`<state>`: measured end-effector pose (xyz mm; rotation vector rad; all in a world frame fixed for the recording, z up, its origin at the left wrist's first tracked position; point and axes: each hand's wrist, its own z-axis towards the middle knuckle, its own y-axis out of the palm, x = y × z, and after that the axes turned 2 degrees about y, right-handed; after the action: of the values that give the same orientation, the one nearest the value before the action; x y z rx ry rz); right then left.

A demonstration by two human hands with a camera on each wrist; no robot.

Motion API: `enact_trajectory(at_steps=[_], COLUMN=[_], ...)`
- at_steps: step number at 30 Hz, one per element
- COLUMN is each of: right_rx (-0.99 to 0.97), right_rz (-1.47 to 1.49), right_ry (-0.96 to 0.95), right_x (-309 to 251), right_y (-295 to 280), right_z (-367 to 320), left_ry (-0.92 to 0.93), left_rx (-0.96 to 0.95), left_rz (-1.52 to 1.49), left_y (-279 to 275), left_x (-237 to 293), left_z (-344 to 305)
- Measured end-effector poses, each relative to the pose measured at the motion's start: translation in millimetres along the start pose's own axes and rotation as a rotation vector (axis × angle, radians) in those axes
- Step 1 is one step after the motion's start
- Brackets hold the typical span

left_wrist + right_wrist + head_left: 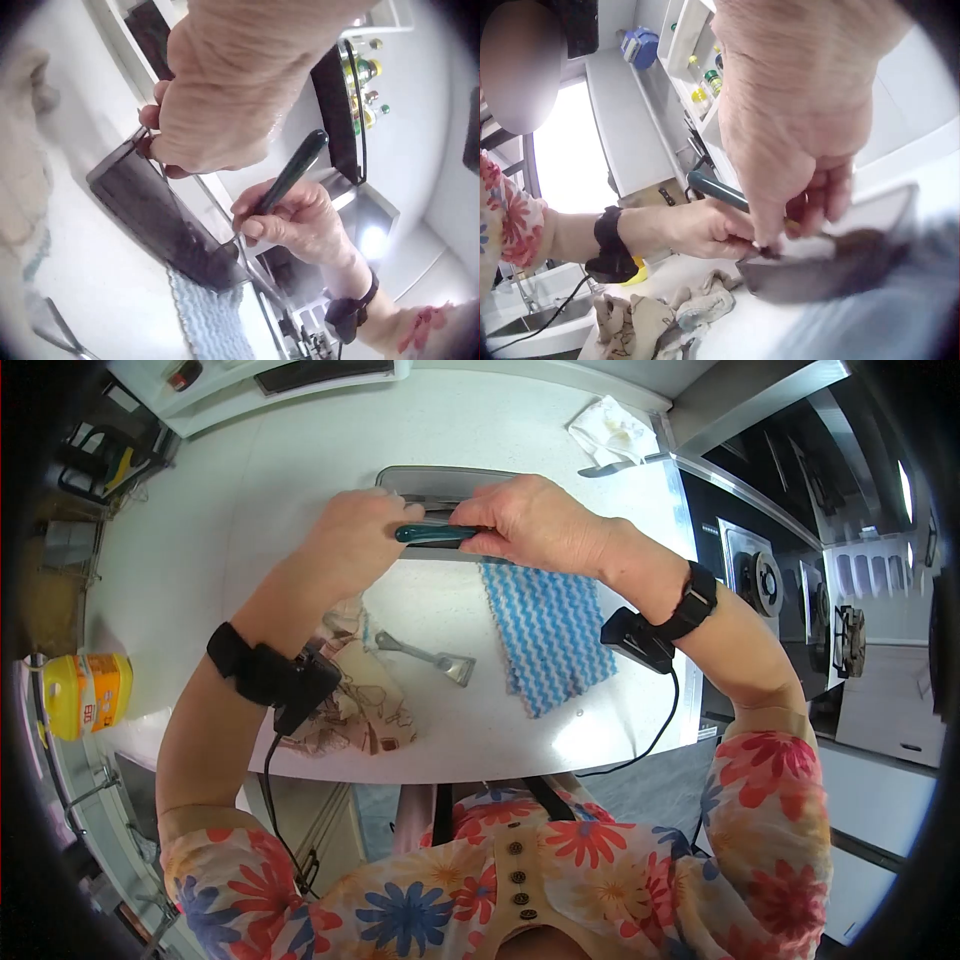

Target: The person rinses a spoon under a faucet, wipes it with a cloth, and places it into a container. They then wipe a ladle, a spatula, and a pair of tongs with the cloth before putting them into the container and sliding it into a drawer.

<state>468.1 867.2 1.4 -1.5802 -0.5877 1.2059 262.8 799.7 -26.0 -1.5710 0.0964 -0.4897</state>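
Head view: right hand [545,522] pinching dark-green-handled utensil [432,534], glossy, round-ended; left hand [358,538]: hold unclear.

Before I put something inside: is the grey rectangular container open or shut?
The grey container is open: the head view shows its inside between the left hand and right hand, with no visible lid.

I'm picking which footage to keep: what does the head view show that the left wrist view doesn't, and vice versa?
Only the head view shows the yellow jug at far left and the crumpled white cloth at upper right.

Only the left wrist view shows the row of small bottles in the upper right background.

Both show the left hand at the gray tray, the right hand holding a green-handled utensil, and the blue-and-white striped cloth.
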Motion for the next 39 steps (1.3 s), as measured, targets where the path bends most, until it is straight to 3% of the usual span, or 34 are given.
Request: enact_trajectory(at_steps=[1, 4, 11, 14, 19, 23, 26, 28, 29, 32, 35, 39], right_rx=[-0.053, -0.134, -0.269, -0.244, -0.193, -0.223, -0.233, -0.318, -0.402, -0.440, -0.332, -0.358], right_rz=[-0.032, -0.085, -0.038, 0.035, 0.015, -0.072, -0.102, -0.051, 0.000, -0.082, -0.282, -0.365], right_ry=[0.002, 0.005, 0.100, 0.143, 0.123, 0.173, 0.266, 0.376, 0.485, 0.528, 0.403, 0.351], right_x=[0.1, 3.6, -0.9, 1.9, 9.5, 4.9, 13.4, 9.5, 7.4, 5.1, -1.6, -7.6], right_y=[1.4, 7.0, 3.9, 3.7, 7.0, 10.5, 23.9, 21.7, 20.5, 21.1, 23.7, 18.9], right_z=[1.4, 3.8, 14.2, 12.7, 10.2, 16.1, 31.0, 44.8, 50.6, 60.0, 55.8, 54.7], left_ry=[0.095, 0.134, 0.161, 0.145, 0.000, 0.079, 0.019, -0.182, -0.184, -0.149, -0.205, -0.300], left_rx=[0.036, -0.027, -0.054, -0.107, 0.057, 0.189, 0.256, 0.163, 0.164, 0.233, 0.233, 0.208], left_rz=[0.022, 0.159, 0.201, 0.147, 0.042, 0.090, -0.021, -0.085, -0.086, -0.155, -0.191, -0.276], left_y=[-0.7, -2.0, -8.7, -6.2, -30.3, -52.6, -78.3, -83.7, -81.4, -73.4, -72.3, -74.7], left_x=[-1.2, -7.9, -9.2, -12.8, -21.6, -49.3, -49.1, -50.1, -53.4, -59.0, -53.8, -45.6], left_z=[1.1, 5.2, 18.4, 23.5, 16.4, 3.2, -9.2, -16.8, -21.6, -33.7, -40.4, -45.6])
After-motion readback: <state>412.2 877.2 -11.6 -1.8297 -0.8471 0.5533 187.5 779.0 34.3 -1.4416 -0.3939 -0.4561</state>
